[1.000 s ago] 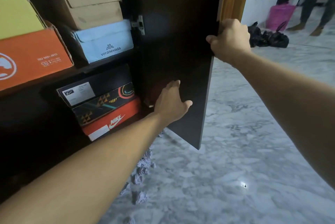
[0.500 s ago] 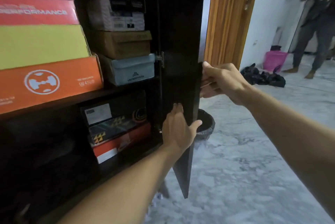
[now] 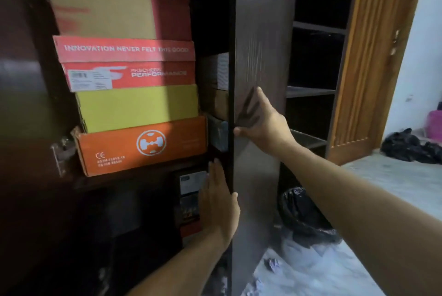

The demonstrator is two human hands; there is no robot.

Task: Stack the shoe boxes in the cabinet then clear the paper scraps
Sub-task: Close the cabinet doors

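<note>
Shoe boxes are stacked on the cabinet shelf: an orange box (image 3: 143,146) at the bottom, a yellow box (image 3: 137,107) on it, a red Skechers box (image 3: 126,63) above, and a brown box (image 3: 102,6) on top. More boxes (image 3: 190,200) show in the narrow gap behind the dark cabinet door (image 3: 260,56), which stands almost shut. My right hand (image 3: 259,123) lies flat on the door's outer face, thumb at its edge. My left hand (image 3: 218,202) is flat against the door's edge lower down. Crumpled paper scraps (image 3: 271,264) lie on the floor.
A bin lined with a black bag (image 3: 303,214) stands just right of the door. Open dark shelves (image 3: 311,92) sit behind it, then a wooden door (image 3: 373,68). Black bags (image 3: 411,147) and a pink object (image 3: 434,123) lie on the marble floor at right.
The cabinet door has swung further towards shut, hiding most of the right-hand boxes. My right hand went from gripping the door's edge to pressing flat on its face. The view has tilted upward.
</note>
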